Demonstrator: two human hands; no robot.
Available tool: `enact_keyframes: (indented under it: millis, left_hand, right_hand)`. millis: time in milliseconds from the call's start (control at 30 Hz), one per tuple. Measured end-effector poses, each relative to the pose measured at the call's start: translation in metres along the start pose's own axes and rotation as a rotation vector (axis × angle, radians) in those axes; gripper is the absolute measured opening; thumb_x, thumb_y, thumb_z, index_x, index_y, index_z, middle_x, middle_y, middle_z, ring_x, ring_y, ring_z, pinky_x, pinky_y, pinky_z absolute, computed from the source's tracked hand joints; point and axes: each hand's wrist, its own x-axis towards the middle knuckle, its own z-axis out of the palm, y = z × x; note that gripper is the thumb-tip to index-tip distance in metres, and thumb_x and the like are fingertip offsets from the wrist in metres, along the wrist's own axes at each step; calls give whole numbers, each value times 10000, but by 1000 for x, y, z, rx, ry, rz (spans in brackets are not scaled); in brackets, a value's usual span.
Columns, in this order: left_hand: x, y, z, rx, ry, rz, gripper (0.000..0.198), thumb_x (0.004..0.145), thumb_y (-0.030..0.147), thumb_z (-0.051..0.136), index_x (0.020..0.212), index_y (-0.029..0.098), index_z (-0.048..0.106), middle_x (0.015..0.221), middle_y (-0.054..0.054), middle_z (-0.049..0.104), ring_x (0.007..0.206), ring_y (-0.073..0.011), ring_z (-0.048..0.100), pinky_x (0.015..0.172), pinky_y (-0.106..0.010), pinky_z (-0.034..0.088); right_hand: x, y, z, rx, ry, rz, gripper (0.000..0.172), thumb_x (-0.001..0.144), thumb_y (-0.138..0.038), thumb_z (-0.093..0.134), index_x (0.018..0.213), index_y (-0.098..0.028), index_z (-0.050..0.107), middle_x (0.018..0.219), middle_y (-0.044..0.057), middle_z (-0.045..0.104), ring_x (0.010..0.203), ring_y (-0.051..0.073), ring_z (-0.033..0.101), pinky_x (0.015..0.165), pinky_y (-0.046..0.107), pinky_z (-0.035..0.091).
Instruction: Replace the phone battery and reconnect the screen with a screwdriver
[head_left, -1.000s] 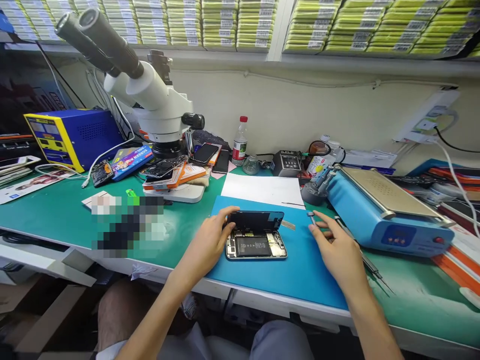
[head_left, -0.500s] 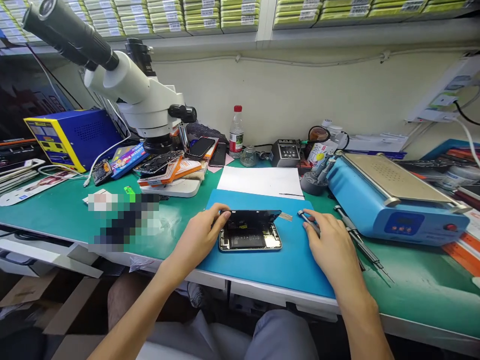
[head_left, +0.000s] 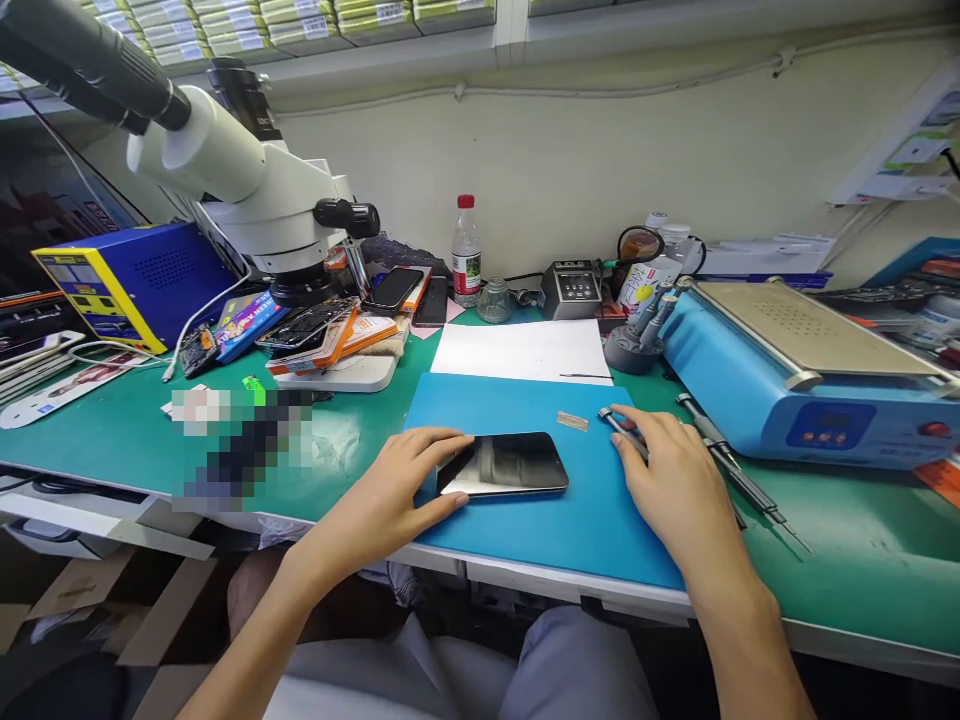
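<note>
A smartphone (head_left: pixel 510 466) lies screen up on the blue mat (head_left: pixel 525 535), its dark glass reflecting light. My left hand (head_left: pixel 409 480) grips its left end, fingers along the far edge and thumb at the near edge. The screen sits down over the phone's body, hiding the inside. Over the mat's right side, my right hand (head_left: pixel 667 465) holds a slim grey screwdriver (head_left: pixel 628 434) between thumb and fingers; its rear end points up left and the rest is hidden by the hand. A small metal plate (head_left: pixel 573 421) lies beyond the phone, between both hands.
More screwdrivers (head_left: pixel 742 490) lie right of my right hand, beside a blue heating machine (head_left: pixel 795 400). White paper (head_left: pixel 517 350) lies behind the mat. A microscope (head_left: pixel 262 200) stands at left above stacked phone parts (head_left: pixel 330 335). A bottle (head_left: pixel 466 255) stands at the back.
The phone's screen, tilted open over the battery before, is now folded down flat. My left hand has moved from the screen's raised edge to the phone's left end. My right hand keeps the screwdriver.
</note>
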Motion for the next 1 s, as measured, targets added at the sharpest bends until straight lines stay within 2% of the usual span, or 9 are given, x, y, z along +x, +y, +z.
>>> enact_keyframes:
  millis: [133, 267, 500, 633, 733, 867, 933, 1000]
  left_hand:
    - [-1, -1, 1, -9, -4, -9, 574, 1039, 452, 647, 1586, 400, 480, 1619, -40, 532, 1512, -264, 468, 1266, -441, 400]
    - [-1, 1, 2, 12, -1, -6, 648, 1017, 452, 685, 1613, 400, 435, 1623, -43, 527, 1514, -280, 465, 1256, -453, 401]
    - [10, 6, 6, 85, 46, -5, 775, 955, 460, 775, 1634, 358, 417, 1554, -90, 595, 1423, -318, 550, 1184, -483, 444]
    - [12, 7, 1, 53, 37, 5, 773, 947, 447, 787, 1625, 388, 420, 1518, -65, 621, 1403, -308, 564, 1185, -475, 443]
    - [7, 4, -4, 3, 22, -16, 775, 969, 430, 761, 1642, 420, 377, 1591, -39, 556, 1474, -285, 510, 1228, -447, 421]
    - [1, 0, -9, 12, 0, -56, 819, 961, 431, 767, 1660, 424, 340, 1605, -29, 542, 1511, -284, 463, 1253, -457, 406]
    - [-1, -1, -10, 10, 8, -64, 784, 971, 430, 754, 1650, 420, 362, 1581, -27, 570, 1490, -281, 492, 1237, -452, 426]
    - [-3, -2, -10, 7, 29, -59, 762, 978, 426, 747, 1643, 417, 374, 1581, -20, 578, 1476, -271, 515, 1228, -436, 438]
  right_hand:
    - [0, -2, -2, 2, -26, 24, 394, 1025, -346, 456, 1300, -195, 695, 1219, 137, 736, 1135, 365, 635, 1010, 556, 499]
    - [0, -2, -3, -13, -34, 41, 397, 1026, -361, 469, 1310, -190, 686, 1169, 139, 737, 1089, 358, 641, 965, 540, 515]
    - [1, -3, -2, -16, 0, 45, 402, 1043, -396, 448, 1285, -192, 696, 1133, 141, 733, 1057, 342, 640, 930, 513, 519]
    - [2, -3, -1, 30, 4, 59, 416, 1043, -415, 457, 1302, -192, 695, 1122, 138, 731, 1024, 329, 652, 931, 507, 523]
    - [3, -6, -5, 57, 49, 61, 429, 1048, -422, 473, 1324, -181, 695, 1199, 160, 720, 1085, 340, 656, 988, 532, 519]
    - [3, -17, -14, 144, 100, -13, 393, 1064, -405, 513, 1351, -207, 693, 1221, 136, 731, 1189, 323, 648, 1061, 513, 517]
    - [1, -24, -18, 235, 50, -106, 356, 1075, -399, 530, 1356, -250, 690, 1237, 96, 747, 1210, 281, 662, 1063, 466, 538]
    - [-1, -30, -20, 306, -53, -225, 354, 1078, -407, 551, 1394, -296, 666, 1332, 62, 742, 1284, 254, 658, 1114, 464, 529]
